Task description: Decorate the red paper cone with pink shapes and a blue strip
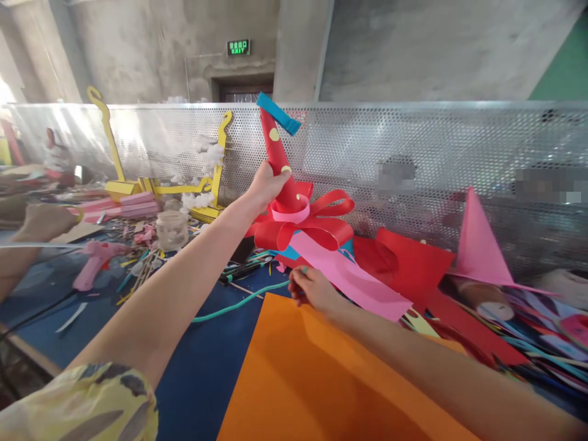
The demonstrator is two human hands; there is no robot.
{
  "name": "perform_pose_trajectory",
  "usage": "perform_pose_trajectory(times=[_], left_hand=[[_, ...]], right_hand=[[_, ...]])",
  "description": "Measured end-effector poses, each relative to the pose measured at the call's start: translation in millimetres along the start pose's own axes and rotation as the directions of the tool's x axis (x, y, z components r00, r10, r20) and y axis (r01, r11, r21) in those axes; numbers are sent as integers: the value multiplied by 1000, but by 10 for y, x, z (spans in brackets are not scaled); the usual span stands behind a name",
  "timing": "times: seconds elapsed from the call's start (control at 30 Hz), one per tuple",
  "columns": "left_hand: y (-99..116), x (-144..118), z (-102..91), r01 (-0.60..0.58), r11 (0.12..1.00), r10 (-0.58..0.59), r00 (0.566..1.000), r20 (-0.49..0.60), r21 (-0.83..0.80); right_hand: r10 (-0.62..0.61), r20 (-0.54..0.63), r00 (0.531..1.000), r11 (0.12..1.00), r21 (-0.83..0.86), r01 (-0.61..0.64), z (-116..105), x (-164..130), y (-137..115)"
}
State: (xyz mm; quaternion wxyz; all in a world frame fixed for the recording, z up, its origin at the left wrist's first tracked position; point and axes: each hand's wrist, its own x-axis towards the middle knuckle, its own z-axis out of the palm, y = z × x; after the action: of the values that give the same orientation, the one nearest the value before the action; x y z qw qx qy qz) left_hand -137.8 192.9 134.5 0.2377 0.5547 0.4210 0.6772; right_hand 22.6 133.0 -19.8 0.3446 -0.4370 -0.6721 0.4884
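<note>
My left hand [270, 182] is wrapped round a red paper cone [275, 144] with pale yellow dots. A blue paper strip [278, 114] sits across its top. At its base are a pink paper band [291, 211] and red paper loops [321, 233]. Low in front, my right hand [316, 289] has curled fingers, over the top edge of an orange paper sheet [312, 373]. A turquoise cord [243, 301] runs up to these fingers, and a speck of teal shows at them; whether they grip it I cannot tell. Just behind lies a pink paper strip [349, 275].
Red paper [408, 263] and a pink folded cone [482, 239] lie right, before a perforated metal screen [413, 147]. Left are a pink glue gun [94, 263], a glass jar [172, 231], yellow hooked pieces [110, 138] and another person's hand [46, 222].
</note>
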Motion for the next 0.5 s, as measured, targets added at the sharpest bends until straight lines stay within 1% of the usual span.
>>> perform_pose_trajectory(times=[0.07,0.13,0.2,0.23,0.3,0.37,0.43,0.5], left_hand=[[18,-37,21,29,998,-27,998,49,-48],[-4,-57,24,42,997,-37,997,67,-65],[-59,-51,15,42,997,-38,997,68,-59],[-94,-38,10,40,998,-36,997,70,-56],[-172,1,5,33,998,-29,998,63,-56],[-250,42,19,28,997,-25,999,39,-65],[-321,72,58,34,997,-32,999,19,-75],[-377,85,117,38,996,-36,999,29,-77]], right_hand=[[-7,31,999,996,-83,9,169,185,40],[-38,67,997,980,-193,50,232,297,65],[-75,83,994,934,-343,99,170,340,73],[-93,79,993,892,-436,118,97,342,77],[-130,53,990,758,-638,134,-104,332,96],[-149,38,988,571,-813,118,-320,330,143],[-139,38,990,372,-924,88,-488,354,216],[-122,53,991,186,-980,75,-587,397,288]])
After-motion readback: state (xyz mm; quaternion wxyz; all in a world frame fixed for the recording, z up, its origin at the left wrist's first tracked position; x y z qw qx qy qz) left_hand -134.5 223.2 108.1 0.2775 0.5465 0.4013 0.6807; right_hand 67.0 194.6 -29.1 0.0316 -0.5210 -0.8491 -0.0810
